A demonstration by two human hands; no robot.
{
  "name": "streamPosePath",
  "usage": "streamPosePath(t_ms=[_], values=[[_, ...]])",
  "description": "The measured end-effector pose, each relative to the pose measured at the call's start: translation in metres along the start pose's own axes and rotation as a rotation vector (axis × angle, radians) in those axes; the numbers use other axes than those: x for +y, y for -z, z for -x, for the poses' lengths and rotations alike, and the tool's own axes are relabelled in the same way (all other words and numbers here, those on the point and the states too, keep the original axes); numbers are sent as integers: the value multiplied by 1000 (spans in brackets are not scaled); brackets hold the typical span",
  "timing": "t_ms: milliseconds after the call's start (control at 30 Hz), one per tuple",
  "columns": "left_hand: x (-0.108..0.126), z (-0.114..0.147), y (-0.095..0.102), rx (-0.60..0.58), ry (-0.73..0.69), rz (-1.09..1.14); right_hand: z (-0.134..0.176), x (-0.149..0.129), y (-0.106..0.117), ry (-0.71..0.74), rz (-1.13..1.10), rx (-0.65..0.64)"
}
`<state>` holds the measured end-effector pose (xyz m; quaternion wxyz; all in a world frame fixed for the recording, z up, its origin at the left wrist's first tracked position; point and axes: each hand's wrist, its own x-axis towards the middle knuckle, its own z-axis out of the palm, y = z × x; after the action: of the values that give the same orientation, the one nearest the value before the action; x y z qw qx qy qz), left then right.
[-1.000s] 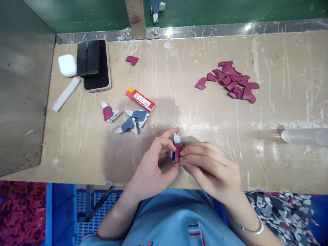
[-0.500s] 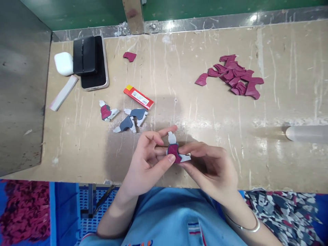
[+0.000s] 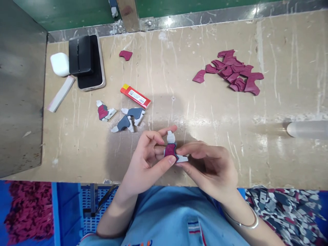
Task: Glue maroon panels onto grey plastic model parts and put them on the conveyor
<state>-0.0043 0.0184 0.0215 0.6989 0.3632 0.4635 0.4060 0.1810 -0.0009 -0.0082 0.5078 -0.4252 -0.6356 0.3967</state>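
- The left hand (image 3: 145, 165) is holding the maroon-and-grey piece (image 3: 169, 149), its grip closed around the left side.
- The right hand (image 3: 216, 167) is pinching its lower right corner.
- The piece is sitting between 2 hands over the table (image 3: 217, 112), 1 white end (image 3: 171, 137) pointing forward, another rightward.

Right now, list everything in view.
Held angular piece: one, maroon, grey, white, centre
Similar angular piece: one, same colours, left
Plain angular pieces: two, grey, white, beside it
Oblong packet: one, red, yellow, behind them
Flat curved piece: one, maroon, back left
Piece heap: one, maroon, back right
Rounded case: one, white, left
Flat box: one, black, on black slab
Slim strip: one, white, left
Cylinder: one, translucent, right
Bench: one, tan, middle
Metal panel: one, grey, left
Surface: one, green, back
Plastic bins: count unclear, blue, below left
Small pieces: many, maroon, below left
Mixed pieces: many, varied colours, below right
Left hand: one, centre
Right hand: one, centre
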Motion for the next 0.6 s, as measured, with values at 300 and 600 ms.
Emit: streamPosePath(t_ms=[300,600], values=[[-5,-3,0,-61,-95,37,-2,2,-2,88,-33,-10],[-8,-6,2,-32,-155,-32,-3,-1,-1,62,1,25]])
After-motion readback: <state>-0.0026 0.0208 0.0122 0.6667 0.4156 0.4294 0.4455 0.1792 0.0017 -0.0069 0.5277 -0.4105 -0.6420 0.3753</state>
